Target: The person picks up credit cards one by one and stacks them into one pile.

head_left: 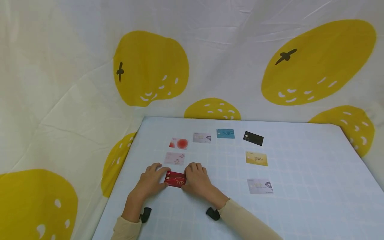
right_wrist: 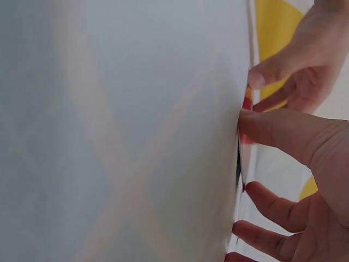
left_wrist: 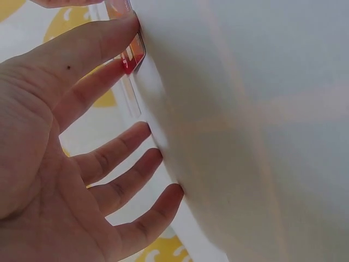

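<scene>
A red VIP card (head_left: 174, 178) lies at the near left of the white table between both hands. My left hand (head_left: 151, 180) grips its left end, thumb at the near corner and index finger at the far one. At the right end my right hand (head_left: 197, 178) holds it the same way. The left wrist view shows the left thumb (left_wrist: 117, 34) on the card's edge, the other fingers resting on the tabletop. In the right wrist view the right thumb (right_wrist: 272, 126) lies along the near edge. Just beyond sits a pale pink card (head_left: 174, 158).
Other cards form an arc: a white card with red circles (head_left: 182, 143), a pale grey card (head_left: 202, 137), a blue VIP card (head_left: 225, 133), a black card (head_left: 253, 138), a gold card (head_left: 256, 158) and a silvery card (head_left: 260, 186). A patterned curtain (head_left: 210, 66) hangs behind.
</scene>
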A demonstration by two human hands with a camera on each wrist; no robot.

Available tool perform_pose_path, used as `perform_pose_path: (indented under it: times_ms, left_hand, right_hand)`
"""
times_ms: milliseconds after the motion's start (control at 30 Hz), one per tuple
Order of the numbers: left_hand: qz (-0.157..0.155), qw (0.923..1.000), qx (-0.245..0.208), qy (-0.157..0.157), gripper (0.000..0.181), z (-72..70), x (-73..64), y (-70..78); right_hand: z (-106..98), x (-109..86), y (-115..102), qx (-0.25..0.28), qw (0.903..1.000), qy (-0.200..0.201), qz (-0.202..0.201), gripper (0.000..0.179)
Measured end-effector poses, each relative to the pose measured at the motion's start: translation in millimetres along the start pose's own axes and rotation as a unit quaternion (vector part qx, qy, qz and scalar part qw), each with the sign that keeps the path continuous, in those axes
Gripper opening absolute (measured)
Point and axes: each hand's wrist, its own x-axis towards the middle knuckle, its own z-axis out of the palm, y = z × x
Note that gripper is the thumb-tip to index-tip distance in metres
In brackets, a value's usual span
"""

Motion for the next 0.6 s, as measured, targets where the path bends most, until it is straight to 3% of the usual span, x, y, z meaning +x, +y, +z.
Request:
perform_pose_path:
  times_ms: [367,600]
  left_hand:
    - [0.014,0.9997,-0.014,0.011,0.053,2.0,2.3,-1.4]
    - [0.002,0.9959,-0.088,-0.020,0.047,-3.2,4.4,3.7]
  right_hand:
    - [0.8,1.4,2.2,0.030,0.9995,0.004,0.013,0.041]
    - [-2.8,5.2,5.4,0.118,0.9925,-0.026,0.017,0.029]
